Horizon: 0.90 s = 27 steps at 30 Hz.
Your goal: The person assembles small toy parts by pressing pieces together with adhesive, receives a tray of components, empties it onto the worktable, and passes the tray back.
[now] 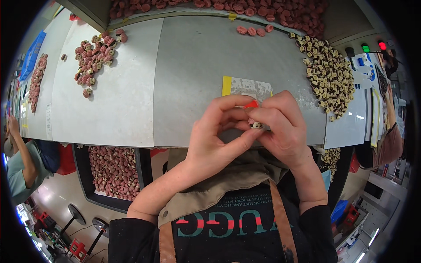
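My left hand (221,129) and my right hand (283,125) meet over the table's near edge. Between their fingertips is a small pink ridged piece (251,121) with a cream-and-dark part (257,125) at its lower side. The left thumb and fingers curl round it, and the right fingers pinch at it from the other side. Something bright red (251,104) shows between the fingertips; its kind is hidden. Just beyond the hands lies a spotted whitish card (247,84) with a yellow strip.
Joined pink-and-cream pieces (94,59) are heaped at far left, cream-and-dark pieces (329,74) at right. Several pink cups (251,31) lie below a pink-filled tray (263,8). A black bin (81,175) of joined pieces stands under the table. Other people (26,166) work on both sides.
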Each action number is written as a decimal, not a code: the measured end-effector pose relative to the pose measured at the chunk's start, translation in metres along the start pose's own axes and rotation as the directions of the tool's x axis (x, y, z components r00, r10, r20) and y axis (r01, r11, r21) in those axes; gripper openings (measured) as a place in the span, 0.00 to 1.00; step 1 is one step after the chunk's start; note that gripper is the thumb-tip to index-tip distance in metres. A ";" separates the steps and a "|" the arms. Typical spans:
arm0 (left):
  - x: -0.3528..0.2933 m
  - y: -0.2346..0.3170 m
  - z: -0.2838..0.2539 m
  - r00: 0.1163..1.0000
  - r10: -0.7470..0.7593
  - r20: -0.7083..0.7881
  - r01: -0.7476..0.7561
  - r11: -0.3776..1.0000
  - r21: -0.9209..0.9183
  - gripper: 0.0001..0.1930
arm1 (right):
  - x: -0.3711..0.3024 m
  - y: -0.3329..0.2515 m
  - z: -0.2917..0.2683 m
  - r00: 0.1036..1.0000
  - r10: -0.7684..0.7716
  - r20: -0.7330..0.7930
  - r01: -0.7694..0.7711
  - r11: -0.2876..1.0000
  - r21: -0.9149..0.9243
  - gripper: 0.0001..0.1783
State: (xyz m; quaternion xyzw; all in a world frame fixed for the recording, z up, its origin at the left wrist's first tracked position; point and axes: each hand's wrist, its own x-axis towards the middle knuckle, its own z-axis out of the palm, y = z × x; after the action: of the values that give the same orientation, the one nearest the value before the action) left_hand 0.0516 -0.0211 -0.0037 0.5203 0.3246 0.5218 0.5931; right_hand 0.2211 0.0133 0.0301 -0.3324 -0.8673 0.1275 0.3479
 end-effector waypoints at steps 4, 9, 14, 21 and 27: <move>-0.011 0.023 -0.004 0.995 -0.005 -0.100 0.003 1.000 -0.021 0.24 | 0.014 -0.029 -0.007 0.999 -0.006 0.045 0.009 0.998 -0.060 0.20; -0.027 0.076 -0.014 0.989 -0.143 0.027 0.145 0.984 -0.100 0.23 | 0.019 -0.087 -0.020 0.981 0.188 0.049 -0.184 0.980 -0.075 0.18; 0.045 0.094 -0.059 0.963 0.230 0.138 -0.241 0.512 0.825 0.13 | -0.009 -0.086 -0.062 0.922 0.374 -0.097 -0.378 0.926 -0.018 0.19; 0.138 0.077 -0.113 0.890 0.383 0.247 -0.111 -0.343 0.933 0.10 | -0.056 0.007 -0.170 0.917 0.341 -0.207 -0.342 0.939 0.030 0.11; 0.139 0.097 -0.062 0.884 0.435 0.172 -0.050 -0.278 0.959 0.15 | -0.141 0.026 -0.274 0.597 0.515 -0.615 -0.565 0.814 0.134 0.03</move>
State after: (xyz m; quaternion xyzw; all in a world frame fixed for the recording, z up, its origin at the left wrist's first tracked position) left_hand 0.0008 0.1210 0.0953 0.7658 0.5602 0.2433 -0.2012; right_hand 0.4981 -0.0644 0.1441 -0.6143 -0.5632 0.0766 0.5474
